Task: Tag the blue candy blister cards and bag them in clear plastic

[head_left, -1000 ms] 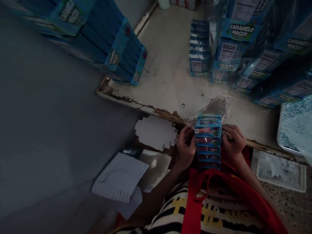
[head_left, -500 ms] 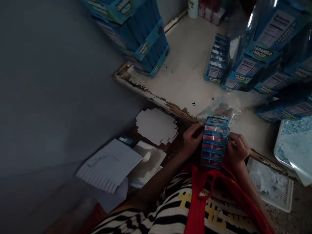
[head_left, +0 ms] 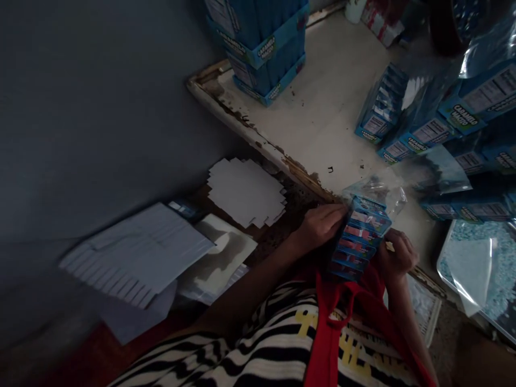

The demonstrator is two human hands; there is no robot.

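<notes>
A pack of small blue candy boxes [head_left: 355, 242], with reddish panels, stands tilted in front of my apron at the table's edge. A clear plastic bag [head_left: 377, 188] covers its far end and spreads onto the table. On the pack's left side, my left hand [head_left: 322, 226] is closed, its fingertips pinching the bag near the upper corner. Against the right side, my right hand [head_left: 399, 252] is curled with fingers pressed together on the bag; the film between them is hard to see.
Stacked blue candy boxes [head_left: 268, 51] stand at the table's [head_left: 310, 118] far left corner. More wrapped packs [head_left: 427, 131] crowd the right. A tray of light-blue pieces [head_left: 500, 252] sits right. White cardboard sheets [head_left: 141, 247] lie below left, beside the wall.
My view has turned, shifting the table things rightward. The pack now leans more, its far end to the right. Both hands stay at its sides.
</notes>
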